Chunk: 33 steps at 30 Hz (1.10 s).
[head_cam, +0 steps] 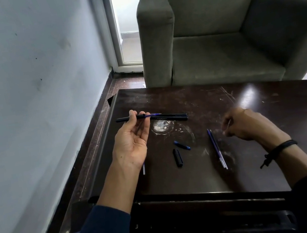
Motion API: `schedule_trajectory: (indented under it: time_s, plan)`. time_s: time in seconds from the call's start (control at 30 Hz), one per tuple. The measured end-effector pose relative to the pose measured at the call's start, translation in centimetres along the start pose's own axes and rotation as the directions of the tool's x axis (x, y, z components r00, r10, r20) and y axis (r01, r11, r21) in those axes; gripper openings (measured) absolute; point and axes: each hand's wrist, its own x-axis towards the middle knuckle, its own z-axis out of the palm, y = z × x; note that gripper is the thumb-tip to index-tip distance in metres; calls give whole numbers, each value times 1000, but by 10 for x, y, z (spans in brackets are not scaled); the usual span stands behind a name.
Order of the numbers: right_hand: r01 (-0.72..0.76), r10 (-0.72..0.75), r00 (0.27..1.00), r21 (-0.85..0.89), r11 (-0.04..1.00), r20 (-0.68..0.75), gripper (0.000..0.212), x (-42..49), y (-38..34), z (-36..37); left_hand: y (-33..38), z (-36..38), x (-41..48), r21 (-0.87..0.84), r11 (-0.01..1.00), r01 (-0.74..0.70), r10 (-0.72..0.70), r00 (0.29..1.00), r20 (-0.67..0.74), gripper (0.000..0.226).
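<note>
We pinch the black pen point(142, 116) in the fingertips of our left hand point(132, 139), palm up, just above the dark table point(271, 149). Our right hand point(242, 125) pinches a thin pale stick point(228, 125) beside two refills point(216, 149); a black cap point(177, 157) lies between.

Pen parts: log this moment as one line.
left hand: holds pen | right hand: pinches thin piece | table: cap, two refills, spare pens

The scratched dark table point(253, 161) bears black pens point(174, 116), a blue tip point(182, 145), a black cap point(177, 158) and two refills point(217, 149).
</note>
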Motion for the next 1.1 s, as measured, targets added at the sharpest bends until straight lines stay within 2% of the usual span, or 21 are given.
schedule_trajectory:
  time_s: [0.23,0.4,0.5,0.57,0.7,0.93,1.1]
  plan:
    - [27,-27,1000,7,1000,-6,18,-13,8,-4,-8,4,-5,32,999,3,-3,1000,1,8]
    - [226,-222,968,18,974,-120,3,-33,-25,13,-18,7,-9,85,996,31,-31,1000,5,16]
    - [376,-371,919,17,926,-137,11,-44,-49,31,-21,8,-9,110,993,30,-30,1000,1,26]
    - [427,-422,898,20,904,-127,11,-48,-59,38,-20,7,-8,114,993,20,-20,1000,-6,20]
    - [450,-443,887,28,893,-129,14,-47,-64,45,-16,5,-6,95,995,4,-3,1000,-18,11]
    - [432,-425,894,23,901,-144,9,-40,-61,52,-15,3,-6,135,991,-4,7,1000,-23,13]
    - [473,-439,860,81,877,-261,8,-35,-71,49,-16,2,-4,155,988,-5,11,999,-35,12]
